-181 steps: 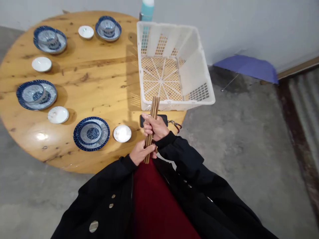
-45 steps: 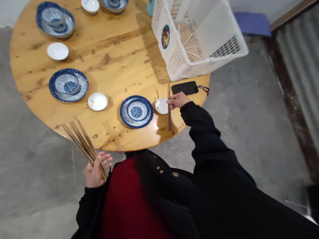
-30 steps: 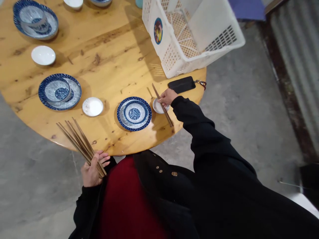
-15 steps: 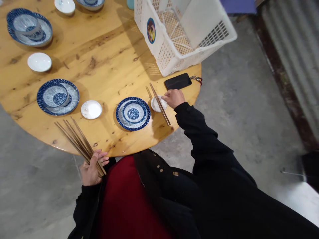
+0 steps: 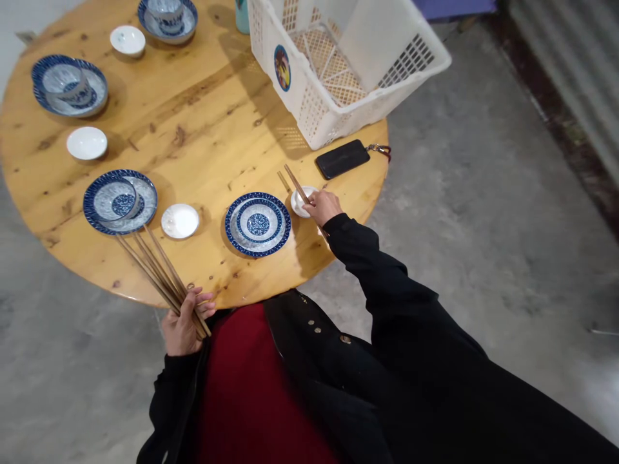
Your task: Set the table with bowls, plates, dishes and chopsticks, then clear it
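My right hand [image 5: 323, 206] is closed on a pair of brown chopsticks [image 5: 294, 183] that lie slanted across a small white dish [image 5: 298, 201], just right of a blue-patterned plate [image 5: 258, 223]. My left hand [image 5: 182, 325] hangs below the edge of the round wooden table [image 5: 203, 129] and grips a bundle of several brown chopsticks [image 5: 155, 270] that fan up and to the left.
A white plastic crate [image 5: 338, 58] sits at the table's far right with a black phone [image 5: 342, 158] in front of it. More blue plates with bowls [image 5: 120, 201] and small white dishes [image 5: 180, 220] ring the table. Grey concrete floor lies all around.
My right hand has slid down the pair of chopsticks resting on the small white dish. My left hand has risen slightly toward the table edge with its bundle. The view has shifted.
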Tool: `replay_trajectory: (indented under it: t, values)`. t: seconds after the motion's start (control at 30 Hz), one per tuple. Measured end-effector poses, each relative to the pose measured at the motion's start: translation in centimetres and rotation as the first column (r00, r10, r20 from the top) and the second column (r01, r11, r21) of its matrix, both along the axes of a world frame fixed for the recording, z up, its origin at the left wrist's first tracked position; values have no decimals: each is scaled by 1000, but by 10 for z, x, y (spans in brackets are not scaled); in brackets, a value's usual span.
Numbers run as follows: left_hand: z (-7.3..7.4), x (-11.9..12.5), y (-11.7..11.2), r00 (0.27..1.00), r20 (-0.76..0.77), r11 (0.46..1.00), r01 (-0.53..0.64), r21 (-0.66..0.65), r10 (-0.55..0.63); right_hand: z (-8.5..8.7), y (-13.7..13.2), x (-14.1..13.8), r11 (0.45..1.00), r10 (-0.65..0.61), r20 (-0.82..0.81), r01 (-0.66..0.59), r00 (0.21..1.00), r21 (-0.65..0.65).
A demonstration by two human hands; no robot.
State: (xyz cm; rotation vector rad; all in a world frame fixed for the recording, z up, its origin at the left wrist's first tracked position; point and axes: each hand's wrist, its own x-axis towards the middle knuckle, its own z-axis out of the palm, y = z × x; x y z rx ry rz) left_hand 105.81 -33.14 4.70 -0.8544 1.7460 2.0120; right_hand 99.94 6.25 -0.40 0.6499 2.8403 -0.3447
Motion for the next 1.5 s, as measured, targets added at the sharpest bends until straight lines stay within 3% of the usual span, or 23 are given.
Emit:
replay_trajectory:
  t: [0.53, 0.73, 0.87, 0.93, 1.03, 1.13, 1.2, 1.23, 1.3, 1.5]
  values:
    - [3, 2, -1, 1000, 9, 1000, 23, 5, -23, 6, -1, 1, 1000, -24, 17, 24, 1000, -13]
    - [7, 1, 0, 998, -3, 998, 59, -11, -59, 39, -7, 20, 995, -93, -242, 95, 966, -5]
    - [14, -3, 6, 991, -28, 990, 133, 36, -132, 67, -56, 51, 973, -51, -401, -45, 915, -226]
    - [20, -6, 11, 981, -43, 977, 193, 86, -190, 73, -92, 65, 889, -22, -456, -191, 890, -416]
    - [30, -9, 19, 949, -59, 939, 316, 139, -310, 74, -142, 75, 670, -115, -450, -265, 886, -693]
    - [37, -8, 27, 891, -45, 876, 452, 165, -451, 73, -173, 69, 345, -281, -302, -198, 911, -917]
    - [39, -5, 32, 852, -30, 834, 519, 188, -523, 75, -183, 61, 118, -328, -188, -157, 926, -981]
    - [39, -3, 33, 836, -26, 816, 542, 202, -549, 76, -185, 57, 38, -336, -150, -146, 930, -989]
    - [37, 1, 34, 815, -29, 789, 569, 231, -579, 79, -189, 50, -35, -344, -118, -139, 932, -990]
    - [25, 6, 20, 832, -54, 780, 539, 318, -552, 77, -204, 40, -89, -294, -106, -138, 950, -987]
